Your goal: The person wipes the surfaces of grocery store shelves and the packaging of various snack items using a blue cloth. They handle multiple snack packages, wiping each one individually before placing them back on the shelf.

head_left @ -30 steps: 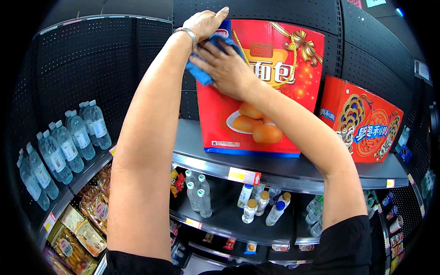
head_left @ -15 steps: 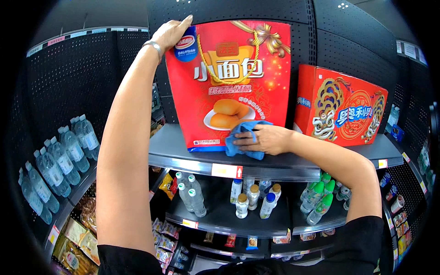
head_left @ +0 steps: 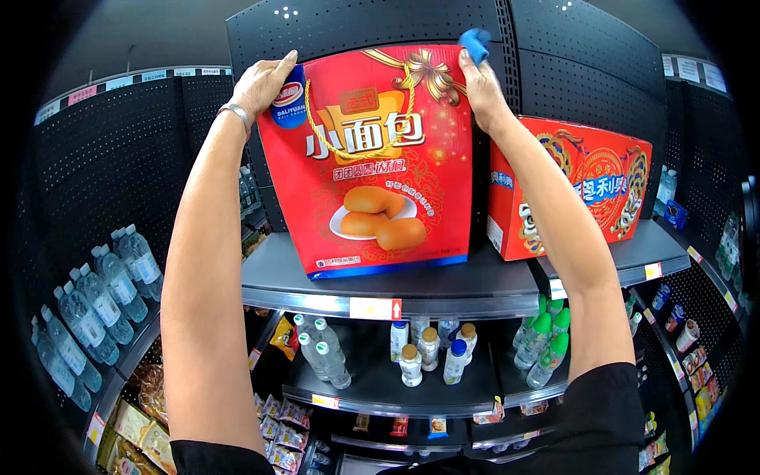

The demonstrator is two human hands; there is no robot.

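A large red gift box (head_left: 364, 182) with a gold cord handle and a picture of bread rolls stands slightly tilted on the top shelf (head_left: 380, 294). My left hand (head_left: 257, 85) grips its upper left corner, thumb lying along the top edge. At the upper right corner my right hand (head_left: 481, 89) is closed, with a crumpled blue cloth (head_left: 475, 46) sticking up from its fingers. Whether those fingers also grip the box edge is partly hidden.
Right of it stands another red box (head_left: 566, 190), partly behind my right forearm. Clear bottles (head_left: 107, 297) line the left shelf. Below are small white bottles (head_left: 427, 348), green-capped bottles (head_left: 546, 352) and packaged snacks (head_left: 283, 427). A black perforated panel (head_left: 380, 28) rises behind.
My right hand has moved with the blue cloth from the box's lower front up to its top right corner. My left hand stays on the upper left corner; the view has shifted slightly.
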